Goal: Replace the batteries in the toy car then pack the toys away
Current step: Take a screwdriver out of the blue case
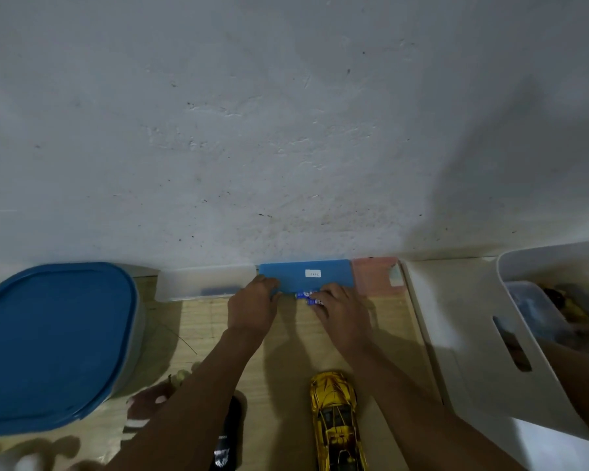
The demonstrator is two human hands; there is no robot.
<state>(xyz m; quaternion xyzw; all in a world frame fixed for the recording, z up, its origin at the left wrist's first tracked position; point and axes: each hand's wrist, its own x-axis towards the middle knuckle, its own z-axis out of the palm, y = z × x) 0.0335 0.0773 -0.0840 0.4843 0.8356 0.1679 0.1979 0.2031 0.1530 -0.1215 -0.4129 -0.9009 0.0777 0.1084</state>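
Note:
A gold toy car lies on the wooden table near the front edge, nose toward the wall. At the back stands a blue box with a small white label. My left hand grips the box's left front corner. My right hand is at the box's front edge, its fingers pinching blue-and-white batteries. A black toy lies left of the car, partly hidden under my left forearm.
A large container with a blue lid sits at left. A translucent box and a pink box flank the blue one against the wall. A white bin holding toys stands at right.

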